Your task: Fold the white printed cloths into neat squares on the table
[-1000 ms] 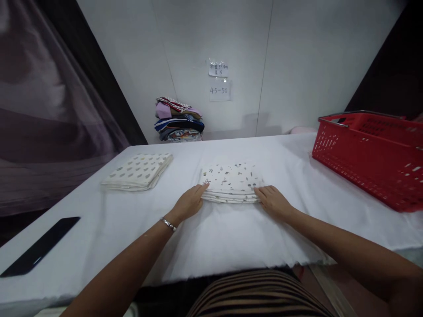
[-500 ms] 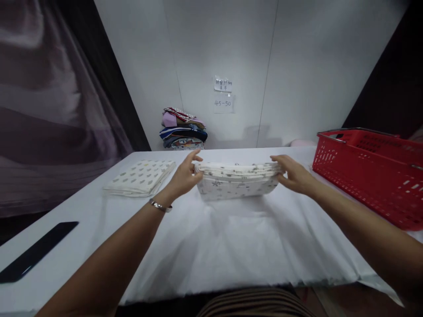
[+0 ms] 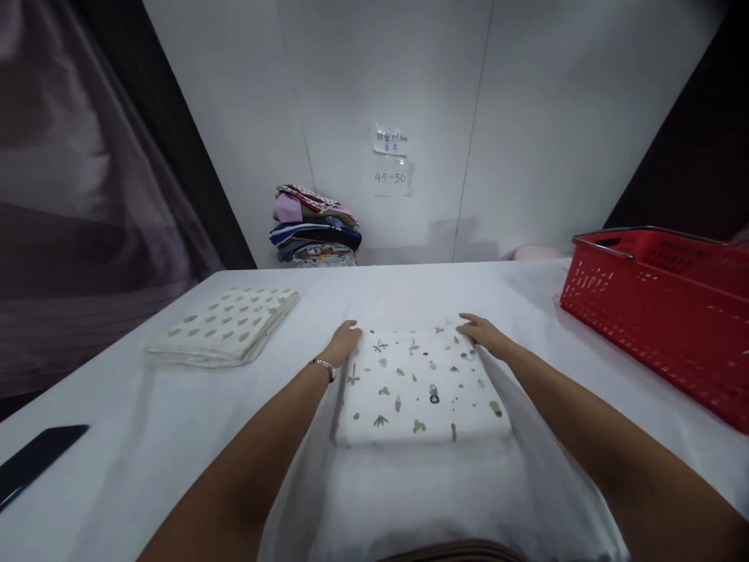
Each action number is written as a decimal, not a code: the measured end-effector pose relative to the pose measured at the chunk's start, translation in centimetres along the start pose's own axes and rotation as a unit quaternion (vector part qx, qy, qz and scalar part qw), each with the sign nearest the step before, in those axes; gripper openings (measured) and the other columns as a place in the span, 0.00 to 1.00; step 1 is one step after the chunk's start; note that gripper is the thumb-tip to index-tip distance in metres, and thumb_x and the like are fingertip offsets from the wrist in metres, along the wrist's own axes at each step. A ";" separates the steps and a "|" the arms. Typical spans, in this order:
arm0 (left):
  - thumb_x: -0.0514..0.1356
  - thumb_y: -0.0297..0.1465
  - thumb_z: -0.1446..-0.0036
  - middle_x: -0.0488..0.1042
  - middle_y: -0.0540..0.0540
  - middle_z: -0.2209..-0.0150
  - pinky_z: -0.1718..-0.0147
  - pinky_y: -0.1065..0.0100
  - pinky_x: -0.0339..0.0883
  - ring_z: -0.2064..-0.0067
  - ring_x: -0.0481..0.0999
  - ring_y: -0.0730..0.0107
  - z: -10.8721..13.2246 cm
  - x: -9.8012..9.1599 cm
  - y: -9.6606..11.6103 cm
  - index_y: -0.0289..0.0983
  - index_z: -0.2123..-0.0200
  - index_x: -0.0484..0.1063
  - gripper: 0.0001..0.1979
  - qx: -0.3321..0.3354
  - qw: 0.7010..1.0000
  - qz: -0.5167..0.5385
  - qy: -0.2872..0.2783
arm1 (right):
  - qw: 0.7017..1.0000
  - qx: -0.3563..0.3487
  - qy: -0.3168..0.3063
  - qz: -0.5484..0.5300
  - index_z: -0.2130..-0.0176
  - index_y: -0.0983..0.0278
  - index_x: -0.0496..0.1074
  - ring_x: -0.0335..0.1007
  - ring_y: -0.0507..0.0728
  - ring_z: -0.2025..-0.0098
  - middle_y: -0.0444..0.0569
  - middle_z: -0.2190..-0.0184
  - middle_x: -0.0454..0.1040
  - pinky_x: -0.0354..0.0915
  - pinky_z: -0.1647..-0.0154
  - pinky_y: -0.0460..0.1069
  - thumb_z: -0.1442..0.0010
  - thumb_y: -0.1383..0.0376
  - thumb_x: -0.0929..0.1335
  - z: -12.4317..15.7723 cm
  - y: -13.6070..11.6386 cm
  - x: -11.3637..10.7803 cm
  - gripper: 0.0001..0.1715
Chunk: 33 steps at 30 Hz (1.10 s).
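A folded white cloth (image 3: pixel 421 386) printed with small grey, green and brown shapes lies flat in front of me, its fold edge towards me. My left hand (image 3: pixel 344 342), with a silver bracelet at the wrist, is closed on the cloth's far left corner. At the far right corner my right hand (image 3: pixel 483 334) grips it in the same way. The fingertips are partly hidden at the cloth's edge. To the left, apart from both hands, rests another folded cloth (image 3: pixel 228 324), cream with grey heart-like shapes.
A red plastic basket (image 3: pixel 672 312) stands at the right of the white-covered table (image 3: pixel 403 293). At the back left, by the wall, is a stack of folded fabrics (image 3: pixel 316 230). A dark flat object (image 3: pixel 40 460) lies at the left edge. Paper signs (image 3: pixel 391 160) hang on the wall.
The printed cloth, held upright between both hands before, now lies flat and nearer to me, its patterned top showing. Both hands have moved down slightly with it. The camera view has shifted.
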<state>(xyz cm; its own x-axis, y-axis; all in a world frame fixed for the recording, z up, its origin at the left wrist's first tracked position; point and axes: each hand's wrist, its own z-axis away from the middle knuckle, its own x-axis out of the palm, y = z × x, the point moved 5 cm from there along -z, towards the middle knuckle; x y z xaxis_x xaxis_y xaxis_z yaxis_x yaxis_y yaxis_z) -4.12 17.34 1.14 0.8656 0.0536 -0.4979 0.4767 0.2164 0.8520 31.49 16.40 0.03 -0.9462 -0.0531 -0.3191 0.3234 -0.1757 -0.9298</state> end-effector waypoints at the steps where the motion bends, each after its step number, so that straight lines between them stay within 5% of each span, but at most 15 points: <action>1: 0.55 0.33 0.46 0.71 0.37 0.50 0.60 0.66 0.67 0.54 0.73 0.60 -0.3 0.1 -0.2 0.35 0.49 0.65 0.20 -0.004 1.000 -0.006 0.005 | 1.000 0.005 -0.002 -0.006 0.41 0.67 0.60 0.71 0.58 0.60 0.56 0.55 0.72 0.66 0.61 0.50 0.50 0.58 0.71 -0.2 0.6 0.2 0.40; 6: 0.58 0.43 0.47 0.67 0.36 0.46 0.52 0.62 0.63 0.47 0.68 0.54 -0.6 0.7 -0.1 0.35 0.48 0.64 0.26 0.034 0.997 -0.072 -0.008 | 0.998 -0.026 0.047 0.021 0.46 0.66 0.67 0.69 0.59 0.55 0.55 0.53 0.72 0.66 0.57 0.50 0.48 0.56 0.69 -0.8 1.1 0.3 0.32; 13: 0.51 0.42 0.41 0.66 0.37 0.45 0.46 0.60 0.58 0.45 0.66 0.56 0.1 1.9 0.2 0.33 0.46 0.63 0.25 0.164 0.961 -0.219 0.026 | 0.982 -0.085 0.080 0.151 0.60 0.63 0.74 0.68 0.61 0.56 0.48 0.63 0.76 0.63 0.55 0.52 0.43 0.56 0.62 -0.9 0.3 0.7 0.18; 22: 0.50 0.49 0.43 0.67 0.33 0.46 0.52 0.61 0.63 0.46 0.68 0.55 0.2 0.7 -0.2 0.32 0.45 0.61 0.31 0.046 0.989 -0.140 0.020 | 0.965 -0.065 0.143 0.208 0.75 0.62 0.69 0.65 0.54 0.73 0.46 0.77 0.72 0.58 0.72 0.47 0.44 0.47 0.61 2.0 0.2 -1.9 0.24; 33: 0.51 0.44 0.41 0.63 0.33 0.43 0.45 0.57 0.56 0.42 0.62 0.53 0.8 2.2 -0.1 0.30 0.44 0.60 0.28 0.142 0.965 -0.213 0.051 | 0.936 -0.063 0.162 0.305 0.74 0.62 0.68 0.65 0.54 0.70 0.46 0.73 0.73 0.54 0.72 0.46 0.43 0.58 0.63 2.2 0.2 0.0 0.13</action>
<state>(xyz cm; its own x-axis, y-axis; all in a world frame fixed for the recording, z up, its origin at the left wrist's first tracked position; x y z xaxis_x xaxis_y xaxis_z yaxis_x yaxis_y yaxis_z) -2.15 16.65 0.10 0.5687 0.1186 -0.8140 0.8217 -0.0357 0.5689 31.52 14.17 0.19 -0.5401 0.1992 -0.8177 0.8205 -0.0916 -0.5643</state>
